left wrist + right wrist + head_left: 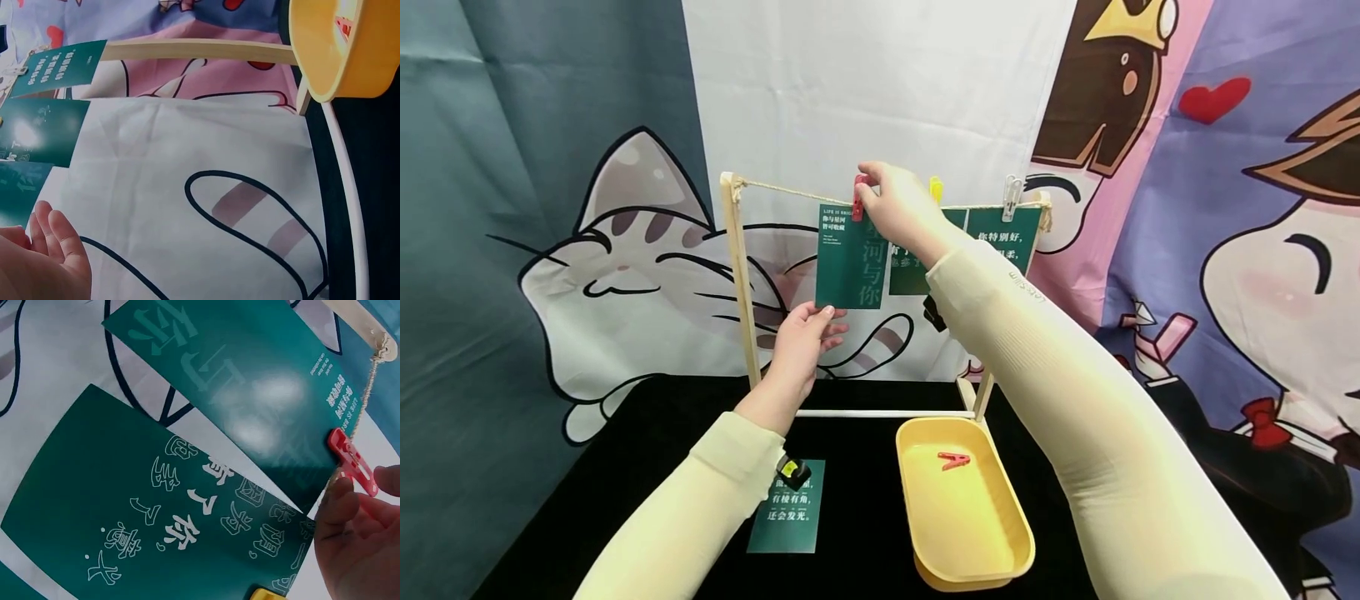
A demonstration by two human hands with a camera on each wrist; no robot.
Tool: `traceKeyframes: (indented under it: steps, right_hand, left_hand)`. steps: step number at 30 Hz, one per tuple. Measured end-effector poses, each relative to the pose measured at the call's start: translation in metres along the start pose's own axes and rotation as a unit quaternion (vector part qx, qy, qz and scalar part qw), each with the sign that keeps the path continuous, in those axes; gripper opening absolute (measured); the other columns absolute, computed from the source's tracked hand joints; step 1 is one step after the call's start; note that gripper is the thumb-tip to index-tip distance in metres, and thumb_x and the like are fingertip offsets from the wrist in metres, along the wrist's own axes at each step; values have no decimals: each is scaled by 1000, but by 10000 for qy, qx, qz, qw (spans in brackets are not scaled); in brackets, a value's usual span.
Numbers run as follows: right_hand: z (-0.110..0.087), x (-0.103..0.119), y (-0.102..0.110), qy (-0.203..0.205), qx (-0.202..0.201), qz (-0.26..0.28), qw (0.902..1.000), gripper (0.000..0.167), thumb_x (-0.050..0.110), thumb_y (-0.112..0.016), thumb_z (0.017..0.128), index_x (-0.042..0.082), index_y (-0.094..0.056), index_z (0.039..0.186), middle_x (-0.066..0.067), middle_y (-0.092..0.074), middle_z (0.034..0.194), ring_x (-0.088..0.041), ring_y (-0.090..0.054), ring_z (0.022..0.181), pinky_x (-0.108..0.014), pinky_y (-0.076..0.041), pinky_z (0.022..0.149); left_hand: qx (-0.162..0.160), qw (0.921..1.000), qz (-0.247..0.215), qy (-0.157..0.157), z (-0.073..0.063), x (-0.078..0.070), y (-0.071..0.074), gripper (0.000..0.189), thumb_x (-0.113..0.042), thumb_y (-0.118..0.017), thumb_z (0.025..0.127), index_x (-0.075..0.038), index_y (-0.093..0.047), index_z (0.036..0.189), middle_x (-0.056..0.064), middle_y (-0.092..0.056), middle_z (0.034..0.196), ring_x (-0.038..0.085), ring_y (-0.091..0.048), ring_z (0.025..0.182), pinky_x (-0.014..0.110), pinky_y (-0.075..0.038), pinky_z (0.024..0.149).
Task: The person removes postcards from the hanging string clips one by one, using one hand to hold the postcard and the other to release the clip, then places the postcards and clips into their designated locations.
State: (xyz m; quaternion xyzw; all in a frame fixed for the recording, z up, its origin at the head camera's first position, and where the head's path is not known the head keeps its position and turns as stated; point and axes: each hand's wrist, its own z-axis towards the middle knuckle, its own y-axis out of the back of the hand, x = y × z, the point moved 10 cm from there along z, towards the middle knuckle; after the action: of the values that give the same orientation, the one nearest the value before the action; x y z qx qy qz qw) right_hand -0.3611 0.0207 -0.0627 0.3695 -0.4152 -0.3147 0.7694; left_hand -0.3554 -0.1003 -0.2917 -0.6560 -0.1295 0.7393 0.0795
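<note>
My right hand point(904, 208) pinches a red clothespin point(351, 459) at the top edge of a green card point(842, 267) with white lettering. The pin sits over the rope point(786, 192), near the card's upper right corner in the head view. Below, my left hand point(801, 342) is at the card's bottom edge, thumb right at the edge and fingers loosely extended. In the left wrist view those fingers point(69, 240) reach past the card's lower edge. A second green card point(125, 506) hangs beside the first, partly hidden by my right arm in the head view.
A yellow clothespin point(936, 189) and a white one point(1011, 198) hold cards on the rope, strung across a wooden frame point(741, 275). A yellow tray point(962, 533) with a red clothespin point(953, 461) stands on the black table. Another green card point(786, 521) lies near my left sleeve.
</note>
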Motion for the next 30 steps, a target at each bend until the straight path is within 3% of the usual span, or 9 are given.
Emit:
traceKeyframes:
  steps: [6, 12, 17, 21, 27, 30]
  right_hand:
    - [1, 1, -2, 197, -17, -62, 9998, 48, 28, -43, 107, 12, -38, 152, -5, -46, 149, -15, -43, 136, -28, -34, 112]
    - [1, 1, -4, 240, 54, 48, 9997, 46, 27, -41, 108, 10, -40, 151, -7, -46, 148, -16, -44, 134, -28, -34, 112]
    - [2, -2, -1, 88, 22, 542, 9985, 40, 25, -44, 107, 11, -48, 144, -6, -55, 135, -17, -53, 109, -25, -46, 92]
    - [-2, -3, 2, -30, -114, 878, 9961, 35, 24, -48, 106, 11, -53, 138, -5, -58, 127, -17, -53, 97, -23, -46, 76]
    - [-6, -9, 6, -290, -362, 1121, 9926, 32, 24, -51, 104, 13, -56, 134, -2, -59, 121, -14, -55, 96, -23, -47, 77]
    - [-7, -14, 7, -380, -528, 1252, 9900, 30, 25, -52, 104, 13, -57, 131, -2, -60, 119, -15, -55, 95, -24, -47, 76]
  left_hand:
    - [14, 9994, -346, -1, 2, 5, -1, 17, -21, -53, 104, -8, -52, 115, 15, -66, 120, 17, -69, 92, 31, -55, 83]
    - [-13, 9990, -441, -49, 1, 4, -1, 15, -20, -53, 104, -10, -53, 116, 24, -59, 130, 15, -68, 88, 39, -53, 91]
    - [-29, 9986, -522, -35, 2, 5, 0, 14, -18, -53, 104, -11, -52, 115, 24, -61, 128, 14, -68, 86, 32, -55, 83]
    - [-28, 9985, -552, -38, 2, 6, 0, 11, -18, -53, 104, -11, -51, 113, 24, -61, 128, 14, -68, 85, 30, -55, 81]
    - [-92, 9991, -412, 43, 0, 8, 0, 21, -18, -54, 104, -8, -50, 122, 14, -68, 118, 15, -68, 87, 28, -55, 79]
    - [-84, 9992, -371, 82, 0, 10, -1, 27, -18, -54, 104, -7, -47, 127, 15, -68, 120, 16, -69, 89, 25, -55, 76]
